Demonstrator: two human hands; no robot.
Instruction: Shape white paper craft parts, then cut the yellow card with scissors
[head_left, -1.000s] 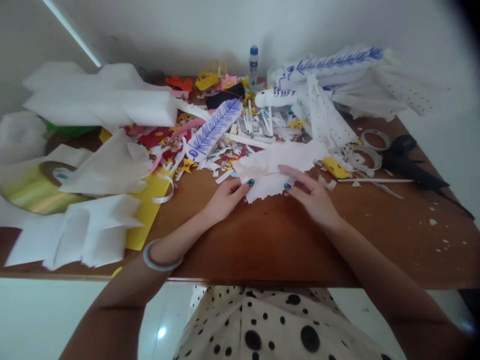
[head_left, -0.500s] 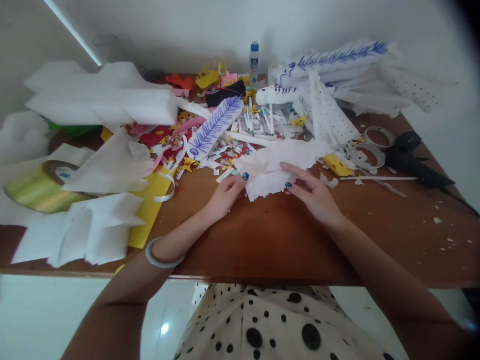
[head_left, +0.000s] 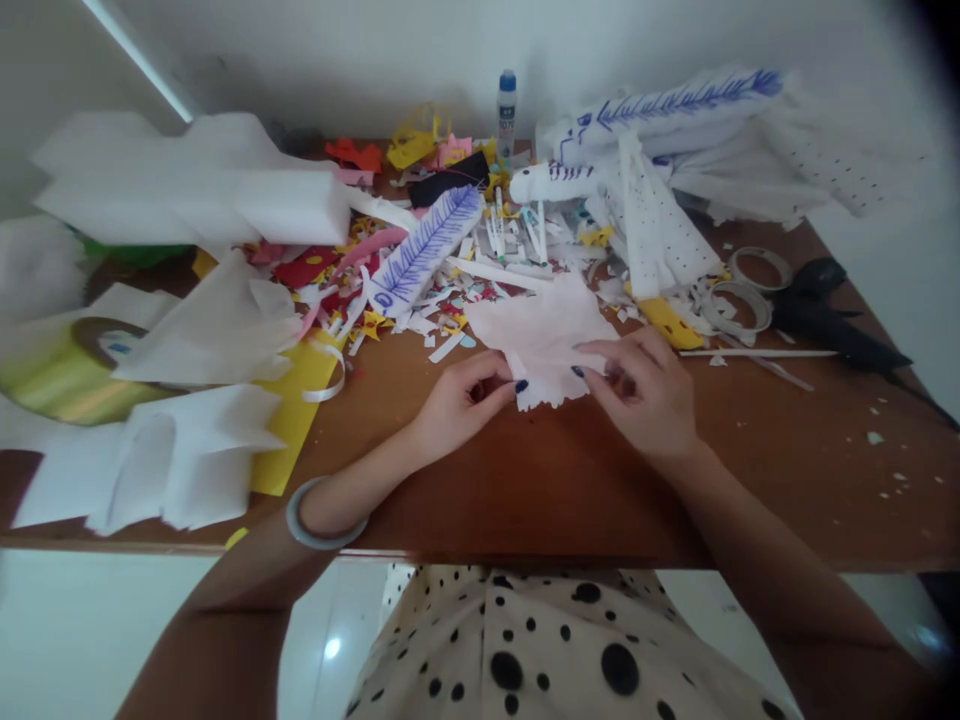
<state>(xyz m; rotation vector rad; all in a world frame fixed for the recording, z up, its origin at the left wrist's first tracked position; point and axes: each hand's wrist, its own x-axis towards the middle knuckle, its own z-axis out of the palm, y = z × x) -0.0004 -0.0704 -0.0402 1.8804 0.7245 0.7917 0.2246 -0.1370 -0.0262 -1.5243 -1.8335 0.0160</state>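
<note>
A ragged sheet of thin white paper (head_left: 544, 325) lies on the brown table (head_left: 570, 480) in front of me. My left hand (head_left: 461, 395) pinches its near left edge between thumb and fingers. My right hand (head_left: 649, 390) grips its near right edge, fingers curled over the paper. The two hands sit close together, a few centimetres apart. A pale bangle (head_left: 319, 520) circles my left wrist.
Paper scraps in several colours (head_left: 420, 300) cover the table's middle. White foam sheets (head_left: 195, 190) and a yellow ribbon roll (head_left: 67, 370) lie left. A glue bottle (head_left: 508, 105) stands at the back. Tape rings (head_left: 739, 300) and black scissors (head_left: 832, 320) lie right.
Both hands have drawn closer together and closed on the paper's near edge. The sheet has bunched up narrower between them.
</note>
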